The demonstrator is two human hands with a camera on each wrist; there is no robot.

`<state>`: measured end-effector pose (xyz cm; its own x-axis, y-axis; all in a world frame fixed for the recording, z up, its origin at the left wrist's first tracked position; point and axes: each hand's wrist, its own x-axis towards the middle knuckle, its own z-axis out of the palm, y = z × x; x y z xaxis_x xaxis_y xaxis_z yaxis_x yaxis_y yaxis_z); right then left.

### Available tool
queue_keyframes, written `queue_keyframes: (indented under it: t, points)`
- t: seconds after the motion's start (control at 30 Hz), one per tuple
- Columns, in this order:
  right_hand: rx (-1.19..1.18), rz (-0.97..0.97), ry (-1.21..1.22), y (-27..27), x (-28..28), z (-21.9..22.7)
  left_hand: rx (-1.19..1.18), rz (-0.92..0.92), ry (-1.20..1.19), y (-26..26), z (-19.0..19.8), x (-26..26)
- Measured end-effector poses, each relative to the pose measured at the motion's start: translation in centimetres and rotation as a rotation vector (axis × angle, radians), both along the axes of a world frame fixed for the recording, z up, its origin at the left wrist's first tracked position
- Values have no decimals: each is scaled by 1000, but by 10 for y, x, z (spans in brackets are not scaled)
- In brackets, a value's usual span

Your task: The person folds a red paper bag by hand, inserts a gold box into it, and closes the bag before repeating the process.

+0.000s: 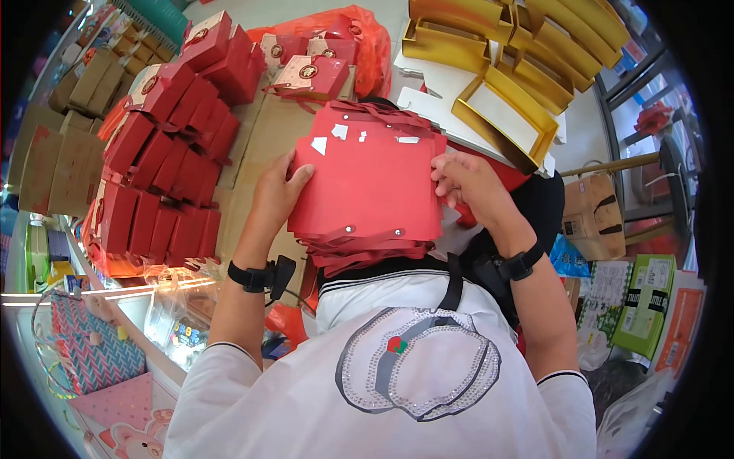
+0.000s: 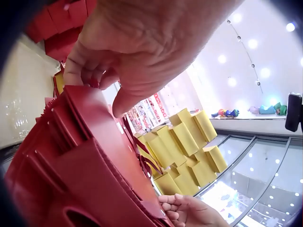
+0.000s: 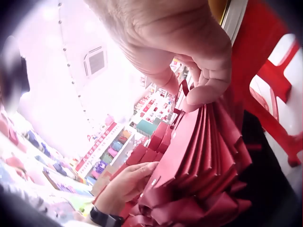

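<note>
A stack of flat red gift bags [image 1: 367,180] with ribbon handles lies on the person's lap, small white patches [image 1: 319,145] showing near its far edge. The left hand [image 1: 277,191] grips the stack's left side, thumb on the top face and fingers over the edge. On the opposite side, the right hand [image 1: 472,183] pinches the edge between thumb and curled fingers. From the right wrist, several layers [image 3: 194,151] fan apart below that hand [image 3: 175,42], with loose ribbon [image 3: 165,203] bunched at the near end. Dark red ribbons hang along the edge in the left wrist view.
Red boxes [image 1: 160,161] stand stacked at the left, and more red boxes [image 1: 310,75] sit ahead by an orange-red plastic bag [image 1: 375,46]. Gold box trays [image 1: 508,115] are piled at the front right. A red plastic stool [image 3: 272,90] stands near the right hand.
</note>
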<state>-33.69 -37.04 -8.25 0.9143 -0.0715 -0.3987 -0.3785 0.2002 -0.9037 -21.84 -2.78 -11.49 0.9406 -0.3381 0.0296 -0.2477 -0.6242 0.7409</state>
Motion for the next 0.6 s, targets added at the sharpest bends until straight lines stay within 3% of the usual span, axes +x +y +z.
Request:
queue_keyframes:
  t: [0.07, 0.17, 0.27, 0.37, 0.5, 0.6]
  points:
    - [114, -49, -11, 2, 2, 2, 98, -11, -130, -1, 7, -3]
    - [33, 17, -37, 0, 5, 0, 137, 15, -157, -9, 36, -16]
    - [-81, 96, -28, 4, 4, 20, -80, -15, -94, -10, 41, -17]
    - [-88, 110, -196, 1, 8, 63, -555, -56, 172, -11, 62, -11]
    - [-224, 14, -397, -3, 19, 108, -769, -106, 148, -24, 110, -10]
    - [-260, -26, -435, 2, 28, 107, -923, -133, 79, -40, 110, -3]
